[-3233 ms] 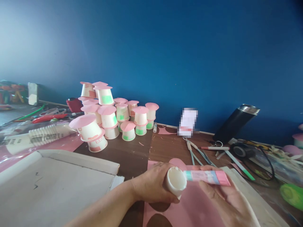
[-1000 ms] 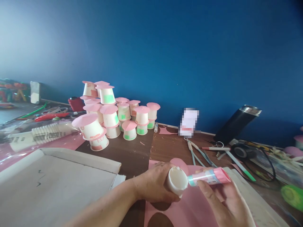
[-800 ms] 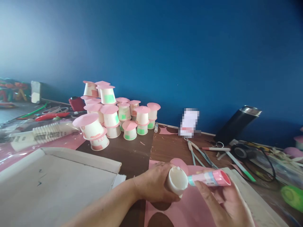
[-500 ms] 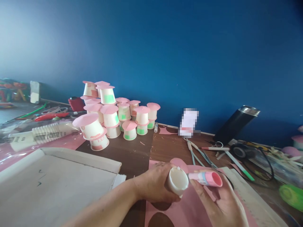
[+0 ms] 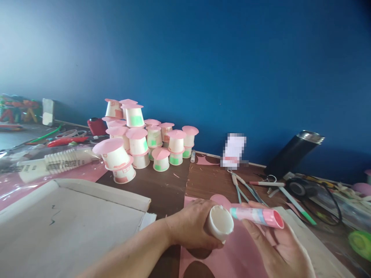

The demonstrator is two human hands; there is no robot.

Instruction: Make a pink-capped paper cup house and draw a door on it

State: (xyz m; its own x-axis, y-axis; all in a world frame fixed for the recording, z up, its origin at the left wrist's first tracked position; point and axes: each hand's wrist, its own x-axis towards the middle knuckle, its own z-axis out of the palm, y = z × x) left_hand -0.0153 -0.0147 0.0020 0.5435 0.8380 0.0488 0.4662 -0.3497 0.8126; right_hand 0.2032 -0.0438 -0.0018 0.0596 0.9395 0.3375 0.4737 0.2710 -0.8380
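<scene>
My left hand (image 5: 189,227) is wrapped round a small white paper cup (image 5: 221,223), held on its side with its bottom facing me. My right hand (image 5: 278,247) grips a pink glue stick (image 5: 257,216) lying across its fingers, tip against the cup's bottom rim. Both hands hover over a pink paper sheet (image 5: 240,255) with round holes cut in it.
A pile of white cups with pink round tops (image 5: 139,141) stands at the back left. A flat cardboard box (image 5: 66,224) lies to my left, with a sleeve of stacked cups (image 5: 58,162) behind it. Scissors (image 5: 243,187), pens, a black flask (image 5: 292,154) and tape lie at the right.
The glue stick's tip has moved around the cup's bottom rim, its far end swinging down and back up. The left hand keeps the cup in place. The view shifted slightly.
</scene>
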